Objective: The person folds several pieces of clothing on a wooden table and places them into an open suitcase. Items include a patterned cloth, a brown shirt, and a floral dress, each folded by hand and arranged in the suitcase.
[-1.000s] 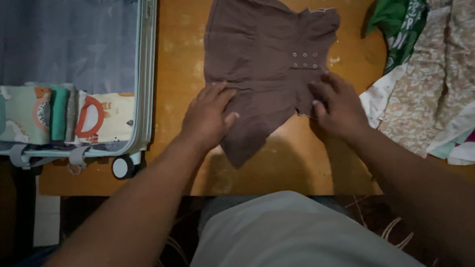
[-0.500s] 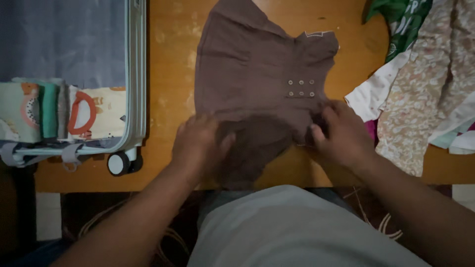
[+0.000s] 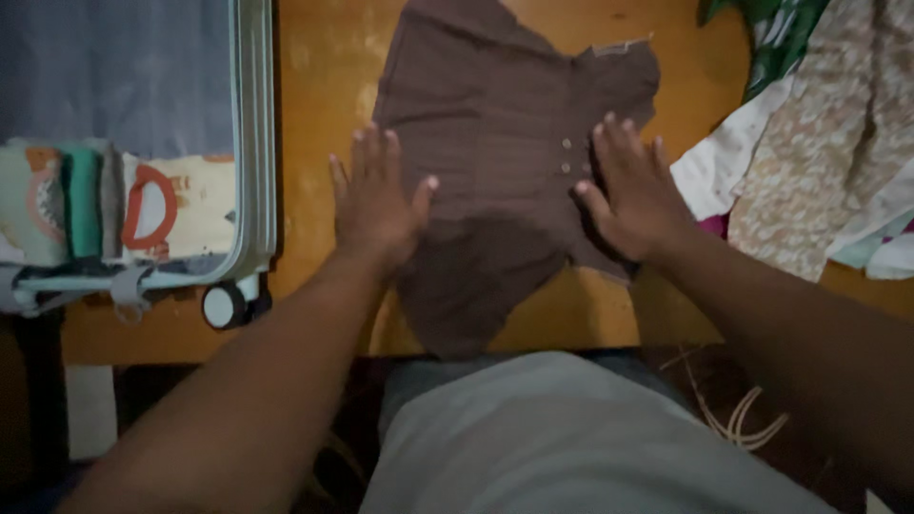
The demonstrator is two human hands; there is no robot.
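While both hands press flat with fingers spread, the left hand [image 3: 376,200] lies on the left edge of a brown garment [image 3: 505,162] and the right hand [image 3: 633,195] beside its buttons; neither grips. It lies mid-tabletop [image 3: 324,86], reaching the near edge, between an open suitcase [image 3: 249,143] and piled clothes [image 3: 809,143].

suitcase [image 3: 249,143] left, clothes pile [image 3: 809,162] right, bare tabletop [image 3: 319,86] between
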